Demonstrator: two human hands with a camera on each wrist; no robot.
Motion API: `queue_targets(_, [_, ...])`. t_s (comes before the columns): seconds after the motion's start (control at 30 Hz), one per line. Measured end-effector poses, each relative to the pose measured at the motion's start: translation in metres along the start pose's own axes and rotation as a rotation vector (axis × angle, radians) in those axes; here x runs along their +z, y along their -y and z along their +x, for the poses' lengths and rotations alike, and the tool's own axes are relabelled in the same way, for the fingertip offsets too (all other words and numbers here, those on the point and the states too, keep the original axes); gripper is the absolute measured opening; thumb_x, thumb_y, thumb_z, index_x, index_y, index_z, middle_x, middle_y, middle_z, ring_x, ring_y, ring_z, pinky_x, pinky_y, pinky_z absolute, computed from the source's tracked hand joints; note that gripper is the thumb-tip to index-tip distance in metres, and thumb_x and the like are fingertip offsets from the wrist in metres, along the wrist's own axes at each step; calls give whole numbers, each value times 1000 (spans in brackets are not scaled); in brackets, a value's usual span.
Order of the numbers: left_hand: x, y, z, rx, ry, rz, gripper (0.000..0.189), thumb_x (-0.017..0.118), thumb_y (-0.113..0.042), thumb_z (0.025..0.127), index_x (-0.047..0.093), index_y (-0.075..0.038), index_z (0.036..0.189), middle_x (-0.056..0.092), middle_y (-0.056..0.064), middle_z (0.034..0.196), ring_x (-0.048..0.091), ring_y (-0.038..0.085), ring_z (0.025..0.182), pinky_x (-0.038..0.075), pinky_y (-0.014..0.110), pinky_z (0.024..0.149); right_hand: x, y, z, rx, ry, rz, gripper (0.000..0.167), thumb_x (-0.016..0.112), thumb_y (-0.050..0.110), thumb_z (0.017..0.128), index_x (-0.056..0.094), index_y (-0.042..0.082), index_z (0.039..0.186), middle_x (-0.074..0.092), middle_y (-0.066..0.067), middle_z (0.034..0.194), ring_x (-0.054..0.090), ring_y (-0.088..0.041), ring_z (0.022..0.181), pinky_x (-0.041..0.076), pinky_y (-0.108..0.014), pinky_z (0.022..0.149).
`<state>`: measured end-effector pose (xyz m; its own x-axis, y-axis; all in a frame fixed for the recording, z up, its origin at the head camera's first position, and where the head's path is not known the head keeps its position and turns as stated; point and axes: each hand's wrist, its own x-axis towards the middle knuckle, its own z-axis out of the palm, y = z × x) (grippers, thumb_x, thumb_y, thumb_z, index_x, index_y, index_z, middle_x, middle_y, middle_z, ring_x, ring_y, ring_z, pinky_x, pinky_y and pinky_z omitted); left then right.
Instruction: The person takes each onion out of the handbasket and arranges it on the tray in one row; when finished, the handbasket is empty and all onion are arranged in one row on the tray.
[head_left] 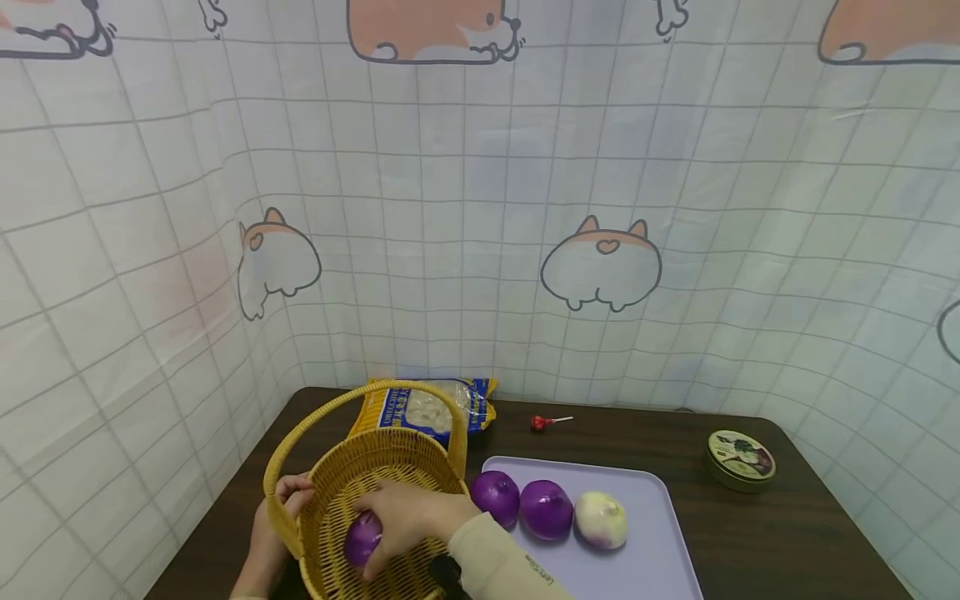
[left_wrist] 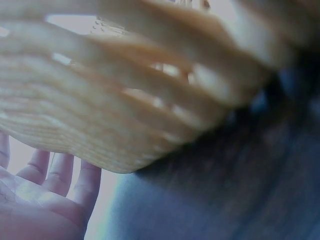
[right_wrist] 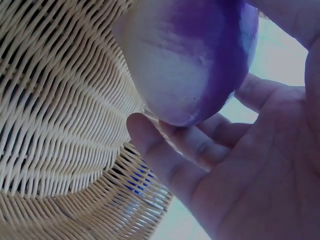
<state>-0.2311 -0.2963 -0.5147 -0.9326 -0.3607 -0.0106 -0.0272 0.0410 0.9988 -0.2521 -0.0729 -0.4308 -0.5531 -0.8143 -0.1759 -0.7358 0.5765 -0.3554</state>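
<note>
A yellow wicker basket (head_left: 390, 446) with a tall arched handle stands at the front left of the table. My left hand (head_left: 264, 529) holds its left rim beside the foot of the handle; in the left wrist view the fingers (left_wrist: 60, 172) lie against the woven wall. Inside the basket, my right hand (head_left: 411, 518) grips a purple onion (head_left: 362, 540) near the bottom. Close up in the right wrist view, that onion (right_wrist: 185, 60) is part white, part purple, with fingers around it. Whether it touches the basket floor I cannot tell.
Right of the basket lies a lilac tray (head_left: 648, 542) bearing two purple onions (head_left: 546, 510) and a whitish one (head_left: 600, 521). Behind are a blue and yellow bag of pasta (head_left: 427, 408) and a red lollipop (head_left: 538, 423). A round tin (head_left: 741, 457) sits at the right.
</note>
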Motion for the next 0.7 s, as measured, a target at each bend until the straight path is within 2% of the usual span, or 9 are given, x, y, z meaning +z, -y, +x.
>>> queue_targets(0.13, [1,-2,0,-12,2,-3,14,56,-11,96,57,2,102,59,-12,103,56,2,93,48,19,78,-1,-5,-7,5,-14,50,78,83,47,73,51,24,140,51,4,126,52,-6,107,47,-22,85])
queue_targets(0.33, [2,-5,-3,-8,11,-26,16,55,-9,96,55,5,102,61,-16,99,58,3,91,50,20,75,-2,-5,-16,2,-55,68,80,83,47,72,49,24,140,50,5,118,52,-3,99,47,-21,81])
queue_targets(0.53, [2,-5,-3,-15,5,-14,16,55,-11,96,56,4,103,60,-15,100,58,2,92,49,19,76,-4,-3,-25,39,-78,97,84,83,46,72,43,28,143,47,2,125,54,-6,99,48,-24,79])
queue_targets(0.7, [2,-5,-3,-3,11,-28,14,55,-9,96,56,4,102,60,-16,99,57,3,93,49,19,77,-2,-5,-28,77,-100,168,83,80,40,74,38,33,145,43,1,125,54,-6,90,49,-24,72])
